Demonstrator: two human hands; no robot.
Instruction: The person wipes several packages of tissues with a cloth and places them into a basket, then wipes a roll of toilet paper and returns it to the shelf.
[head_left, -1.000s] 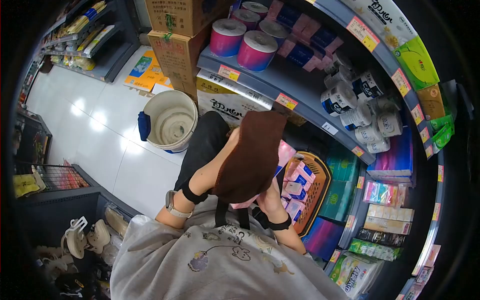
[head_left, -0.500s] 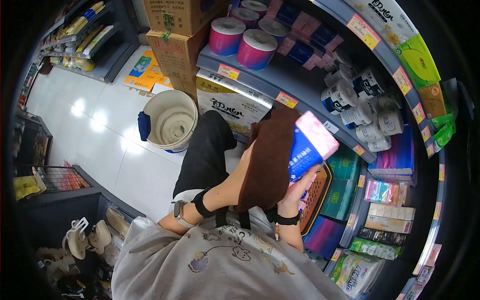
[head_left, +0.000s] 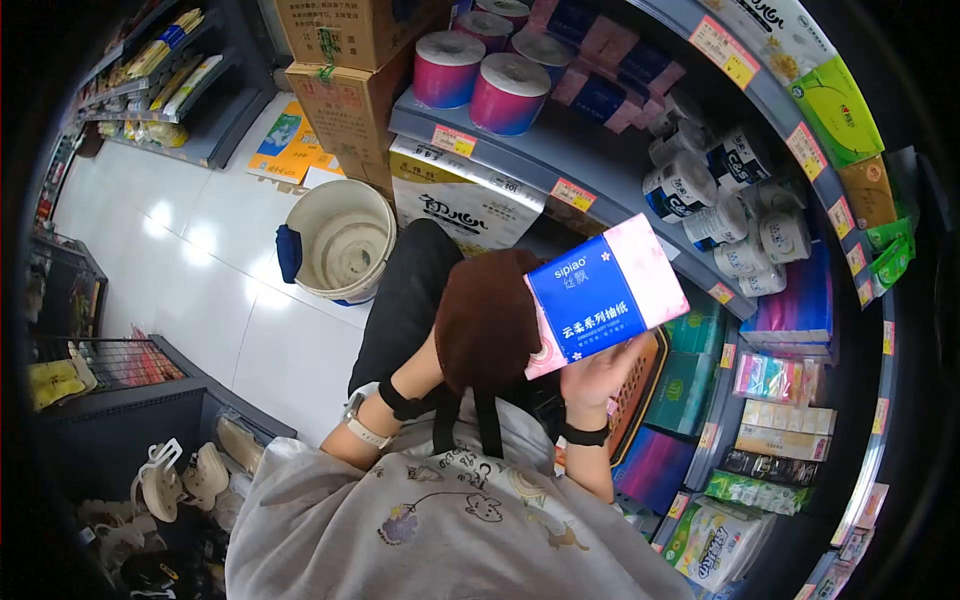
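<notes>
A pink and blue pack of facial tissues (head_left: pixel 605 295) is tilted in front of my lap, its broad printed face turned up. My right hand (head_left: pixel 600 378) supports its lower right edge from below, fingers partly hidden behind the pack. A brown cloth (head_left: pixel 487 320) hangs bunched over my left hand (head_left: pixel 424 362) and touches the left end of the pack. Only the wrist side of that hand shows; its fingers are hidden under the cloth.
Shelves at right carry toilet rolls (head_left: pixel 680 190), tissue packs (head_left: pixel 720 540) and price tags. A brown basket (head_left: pixel 640 385) is behind my right hand. A white bucket (head_left: pixel 340 240) stands on the floor beside cardboard boxes (head_left: pixel 345 115). Sandals (head_left: pixel 160 480) lie at lower left.
The tissue pack has turned from a narrow angled view to show its broad blue face. The cloth has drawn left and bunched up, uncovering more of the pack.
</notes>
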